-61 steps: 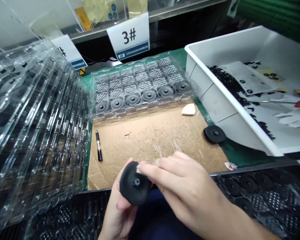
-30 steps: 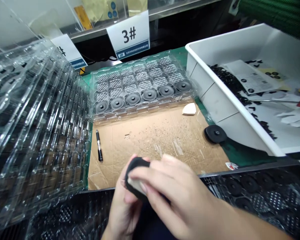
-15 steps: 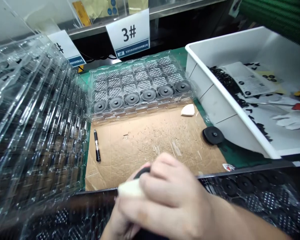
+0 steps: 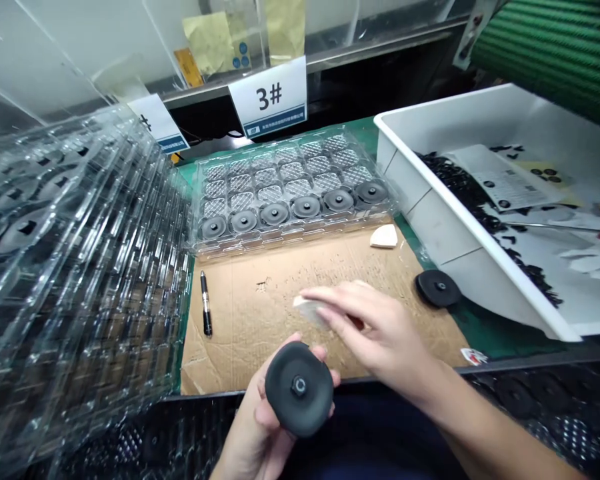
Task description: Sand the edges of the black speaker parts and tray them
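My left hand (image 4: 263, 420) holds up a black rounded-square disc (image 4: 286, 383) with a small metal hub at its centre, its face turned toward me. Between the thumb and fingers of my right hand (image 4: 385, 333) is a white sponge wedge (image 4: 309, 309), above the cardboard (image 4: 235, 360) and apart from the disc. A second white wedge (image 4: 384, 237) lies near the cardboard's far right corner. Another black disc piece (image 4: 437, 289) rests at the cardboard's right edge. Farther back, a clear plastic tray (image 4: 275, 241) carries a front row of similar black discs.
Tall stacked clear trays (image 4: 130, 267) stand on the left, beside a black pen (image 4: 206, 303). On the right, a white bin (image 4: 460, 207) contains small black parts, papers, a glove and a red-handled tool. A "3#" sign (image 4: 270, 97) hangs behind; more trays (image 4: 575, 427) lie below the front edge.
My hands have come apart: my right hand moved up and away with the white wedge, and the disc, mostly hidden before, now shows in my left hand. The view shifted slightly.
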`<state>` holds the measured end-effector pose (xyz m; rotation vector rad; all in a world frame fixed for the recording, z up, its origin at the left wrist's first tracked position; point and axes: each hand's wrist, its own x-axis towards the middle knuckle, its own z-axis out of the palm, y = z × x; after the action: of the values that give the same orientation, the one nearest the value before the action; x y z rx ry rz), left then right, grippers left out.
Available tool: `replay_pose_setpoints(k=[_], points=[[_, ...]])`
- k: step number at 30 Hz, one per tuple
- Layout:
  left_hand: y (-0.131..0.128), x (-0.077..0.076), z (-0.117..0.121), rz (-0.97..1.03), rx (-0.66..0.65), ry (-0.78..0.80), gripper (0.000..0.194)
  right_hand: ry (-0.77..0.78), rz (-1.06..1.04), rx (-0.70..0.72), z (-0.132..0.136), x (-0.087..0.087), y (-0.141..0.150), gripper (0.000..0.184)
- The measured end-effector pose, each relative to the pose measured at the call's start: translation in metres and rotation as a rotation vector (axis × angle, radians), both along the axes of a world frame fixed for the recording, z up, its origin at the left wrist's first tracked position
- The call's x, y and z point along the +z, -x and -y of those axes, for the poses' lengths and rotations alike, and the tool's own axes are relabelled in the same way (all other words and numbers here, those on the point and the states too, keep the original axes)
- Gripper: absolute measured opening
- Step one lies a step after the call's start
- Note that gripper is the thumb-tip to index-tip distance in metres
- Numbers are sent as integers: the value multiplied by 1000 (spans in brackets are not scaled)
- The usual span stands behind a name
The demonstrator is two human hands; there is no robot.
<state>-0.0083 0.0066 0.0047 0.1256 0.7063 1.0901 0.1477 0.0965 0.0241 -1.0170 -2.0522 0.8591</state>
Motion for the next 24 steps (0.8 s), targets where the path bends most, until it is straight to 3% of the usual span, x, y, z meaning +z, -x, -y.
replay_pose_setpoints(k=[2,5,8,10,13,15,17,21,24], points=[[3,-3,-1,91,-12,-36,58,132,80,-79,4,-27,-8,24],[7,-6,0,133,3,-47,59,239,172,-36,22,-69,-15,24],[7,-6,1,120,25,-25,56,277,181,-19,34,-86,-18,22],[5,-5,0,97,19,-9,54,297,165,-57,33,-72,-19,25],[-1,-4,-2,33,38,4,51,237,35,-139,28,-27,-14,25],[-4,-5,-2,-6,74,9,45,66,-71,-94,30,3,-4,26],[-4,-8,-1,-41,91,18,41,-110,-83,-1,37,21,6,25],[-2,-14,2,-137,134,52,40,-79,55,72,47,24,20,28],[-3,-16,2,-115,113,55,39,-144,39,4,45,20,25,28]])
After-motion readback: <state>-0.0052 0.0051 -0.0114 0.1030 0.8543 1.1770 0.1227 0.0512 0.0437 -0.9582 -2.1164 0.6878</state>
